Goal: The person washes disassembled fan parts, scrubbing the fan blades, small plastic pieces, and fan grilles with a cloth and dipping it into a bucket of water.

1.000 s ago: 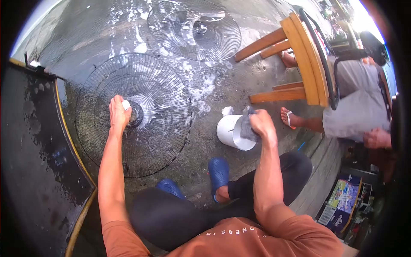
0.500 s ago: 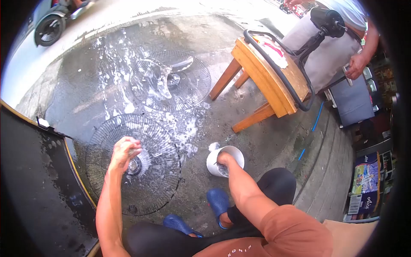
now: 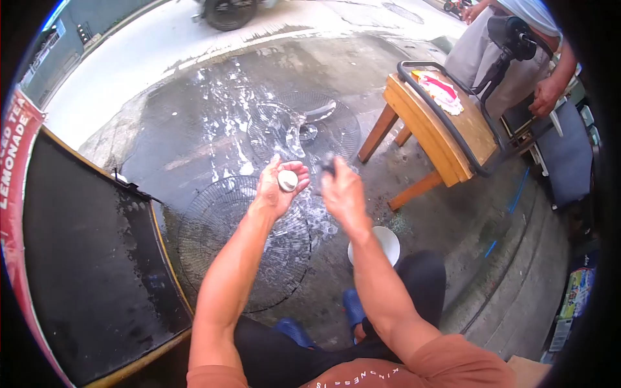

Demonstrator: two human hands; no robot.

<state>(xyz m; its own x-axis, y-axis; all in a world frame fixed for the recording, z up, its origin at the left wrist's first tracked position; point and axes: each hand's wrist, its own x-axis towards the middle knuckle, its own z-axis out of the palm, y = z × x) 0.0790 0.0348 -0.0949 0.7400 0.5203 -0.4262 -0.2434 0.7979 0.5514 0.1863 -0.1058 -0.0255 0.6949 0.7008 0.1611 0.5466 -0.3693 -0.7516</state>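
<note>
My left hand [image 3: 277, 187] is turned palm up, and a small round white piece [image 3: 288, 181] lies in it with the fingers curled around. Beside it, my right hand [image 3: 344, 194] is closed on a small dark object [image 3: 328, 165], too blurred to name. Below my hands a wet round fan grille [image 3: 239, 271] lies on the ground. Farther off is a second fan grille [image 3: 346, 126] with a clear fan blade [image 3: 294, 139] on it. A white bucket [image 3: 387, 242] stands under my right forearm, which hides part of it.
A wooden stool [image 3: 427, 142] at the right carries a black tubular frame [image 3: 430, 97] and a pink-white cloth [image 3: 440, 92]. Behind it stands another person [image 3: 469, 55], near a black fan motor [image 3: 511, 35]. A black board [image 3: 97, 246] is at my left. Suds streak the wet concrete.
My right hand has come up out of the bucket with a dark object. My left hand has moved right and turned palm up. The view has shifted left, and the passing vehicle has moved right.
</note>
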